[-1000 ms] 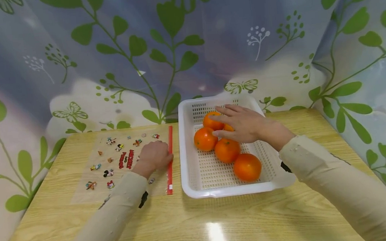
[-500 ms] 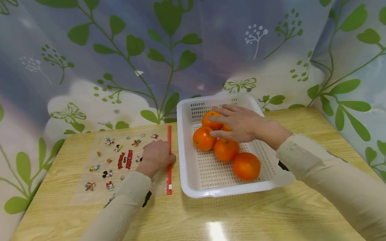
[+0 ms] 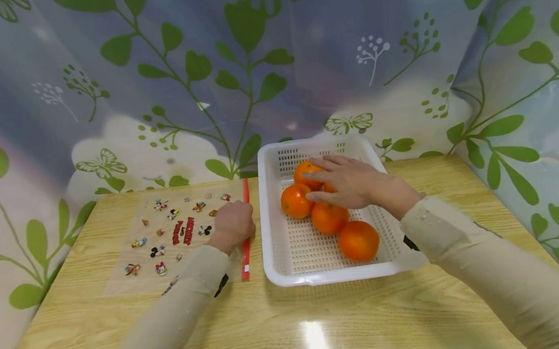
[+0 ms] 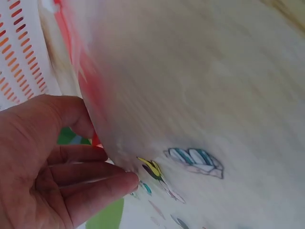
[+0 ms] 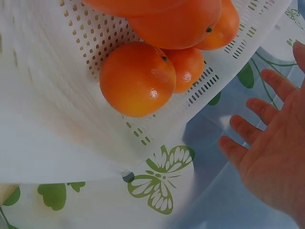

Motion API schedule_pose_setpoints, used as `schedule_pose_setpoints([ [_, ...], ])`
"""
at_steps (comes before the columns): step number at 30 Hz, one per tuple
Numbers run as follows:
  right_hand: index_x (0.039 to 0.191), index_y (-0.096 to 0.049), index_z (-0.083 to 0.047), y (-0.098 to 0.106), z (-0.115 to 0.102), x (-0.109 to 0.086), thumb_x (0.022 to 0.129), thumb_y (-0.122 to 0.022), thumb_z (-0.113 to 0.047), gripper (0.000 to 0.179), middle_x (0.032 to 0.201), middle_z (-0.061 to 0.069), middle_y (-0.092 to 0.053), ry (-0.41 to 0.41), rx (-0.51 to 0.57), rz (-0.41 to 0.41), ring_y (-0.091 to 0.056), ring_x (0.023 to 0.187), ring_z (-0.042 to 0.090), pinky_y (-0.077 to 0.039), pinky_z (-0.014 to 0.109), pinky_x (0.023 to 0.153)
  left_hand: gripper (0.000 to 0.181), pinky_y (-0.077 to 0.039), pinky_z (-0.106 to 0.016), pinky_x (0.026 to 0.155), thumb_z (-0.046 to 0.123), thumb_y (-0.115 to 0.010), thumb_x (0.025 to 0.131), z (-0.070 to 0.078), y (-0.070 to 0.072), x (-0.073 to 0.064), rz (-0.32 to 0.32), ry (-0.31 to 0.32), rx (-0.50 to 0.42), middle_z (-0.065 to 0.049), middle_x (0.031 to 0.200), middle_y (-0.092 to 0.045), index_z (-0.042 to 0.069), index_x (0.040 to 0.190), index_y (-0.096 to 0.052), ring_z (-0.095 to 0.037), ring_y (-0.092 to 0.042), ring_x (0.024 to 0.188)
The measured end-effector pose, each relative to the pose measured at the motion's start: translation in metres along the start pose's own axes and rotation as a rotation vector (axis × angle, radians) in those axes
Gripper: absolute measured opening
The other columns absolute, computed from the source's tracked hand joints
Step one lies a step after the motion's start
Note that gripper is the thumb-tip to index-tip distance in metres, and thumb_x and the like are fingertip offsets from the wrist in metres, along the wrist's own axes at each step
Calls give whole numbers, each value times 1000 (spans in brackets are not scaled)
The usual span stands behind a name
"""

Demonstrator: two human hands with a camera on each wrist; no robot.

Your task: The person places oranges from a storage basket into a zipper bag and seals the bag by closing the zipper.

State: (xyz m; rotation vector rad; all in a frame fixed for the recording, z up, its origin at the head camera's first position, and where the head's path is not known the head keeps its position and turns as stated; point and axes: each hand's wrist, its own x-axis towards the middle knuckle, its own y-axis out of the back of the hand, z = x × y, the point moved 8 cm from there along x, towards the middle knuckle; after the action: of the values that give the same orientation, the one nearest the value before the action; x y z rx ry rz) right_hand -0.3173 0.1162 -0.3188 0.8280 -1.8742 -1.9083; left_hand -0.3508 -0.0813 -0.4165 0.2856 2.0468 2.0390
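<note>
A clear plastic zip bag, printed with small cartoon figures and red lettering, lies flat on the left of the table. Its red zip strip runs along the right edge. My left hand pinches that edge between thumb and fingers, as the left wrist view shows at the red strip. To the right, a white perforated basket holds several oranges. My right hand is over the basket with fingers spread, above the rear oranges and partly hiding one. Contact with them cannot be told.
The wooden table carries both bag and basket, with a narrow gap between them. Behind it hangs a curtain patterned with leaves and butterflies, close to the table's back edge.
My left hand has shifted slightly to the right along the bag's zip edge, uncovering more printed figures. My right hand and the oranges stay nearly where they were.
</note>
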Motion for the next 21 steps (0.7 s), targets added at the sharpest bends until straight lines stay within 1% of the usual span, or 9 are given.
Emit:
schedule_pose_setpoints([
  [3,150,-33,-21,-1,0,-1,98,-35,-57,63,158,11,-10,0,-2,1,-11,143,35,-8,52,114,14,-53,-40,56,6,-56,82,1,-3,3,-7,28,5,-9,72,-60,8,67,-58,-28,-61,66],
  [5,150,-33,-21,-2,0,-1,98,-37,-55,62,158,11,-11,0,-1,2,-11,143,35,-9,52,114,14,-53,-41,55,5,-56,83,2,-3,4,1,40,13,-10,74,-62,7,69,-60,-29,-63,68],
  [9,149,-35,-19,-1,-1,-1,99,-37,-54,61,158,11,-13,12,4,7,-12,143,35,-10,52,114,13,-54,-43,57,5,-56,87,1,-2,6,14,68,33,-12,80,-64,5,77,-65,-31,-64,73],
  [11,149,-35,-18,0,-3,-1,99,-36,-54,62,158,12,-13,22,0,11,-12,143,35,-9,51,114,13,-54,-43,58,4,-56,89,0,-1,7,20,76,44,-14,82,-64,4,81,-66,-32,-64,74],
  [13,149,-35,-18,1,-3,-1,99,-36,-54,62,158,12,-14,27,-5,16,-11,143,35,-9,50,114,12,-54,-43,58,4,-56,88,-1,0,7,22,75,42,-14,81,-65,4,81,-66,-32,-64,73],
  [18,149,-35,-18,2,-3,-3,99,-38,-54,62,158,12,-14,22,-1,15,-11,143,34,-8,49,115,8,-54,-42,55,8,-61,84,-8,6,7,0,78,-18,-13,80,-65,5,77,-62,-30,-64,73],
  [21,149,-35,-19,1,-2,-5,99,-39,-54,62,158,11,-14,10,15,11,-11,143,33,-9,50,114,11,-53,-42,53,11,-60,84,-18,12,5,7,102,-77,-11,76,-64,7,74,-60,-29,-63,71],
])
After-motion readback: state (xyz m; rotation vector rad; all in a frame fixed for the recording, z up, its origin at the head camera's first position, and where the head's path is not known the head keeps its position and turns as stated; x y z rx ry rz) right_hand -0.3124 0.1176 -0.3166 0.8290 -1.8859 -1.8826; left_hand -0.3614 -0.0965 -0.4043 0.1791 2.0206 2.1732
